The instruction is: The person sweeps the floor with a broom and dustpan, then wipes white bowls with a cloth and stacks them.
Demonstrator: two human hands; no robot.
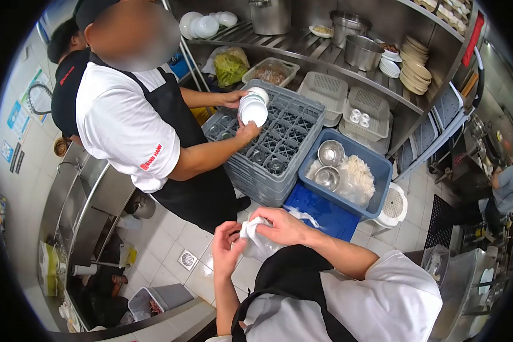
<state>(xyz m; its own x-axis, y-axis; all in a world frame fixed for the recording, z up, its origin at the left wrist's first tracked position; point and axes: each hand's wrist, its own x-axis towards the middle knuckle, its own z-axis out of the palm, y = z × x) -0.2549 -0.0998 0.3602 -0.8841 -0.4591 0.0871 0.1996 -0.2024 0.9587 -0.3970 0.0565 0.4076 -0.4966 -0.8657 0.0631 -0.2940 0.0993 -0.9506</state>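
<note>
Kitchen's got white floor tiles [171, 238] + a steel shelf [302, 45] on the far side. Right hand [285, 226] has its fingers pinching the bunched neck of a see-through plastic bag [260, 248], near middle, nearer than the blue tub [332, 200] w/ 2 metal bowls [330, 153]. Left hand [227, 254]: fingers curled beside it, can't tell if gripping tbh.

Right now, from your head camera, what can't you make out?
All in the head view:
- Bag: its lower part, hidden by the wearer's apron.
- Tall pot: its top, cut off by the upper edge; its contents don't show.
- Poster: its print, too small to read.
</note>
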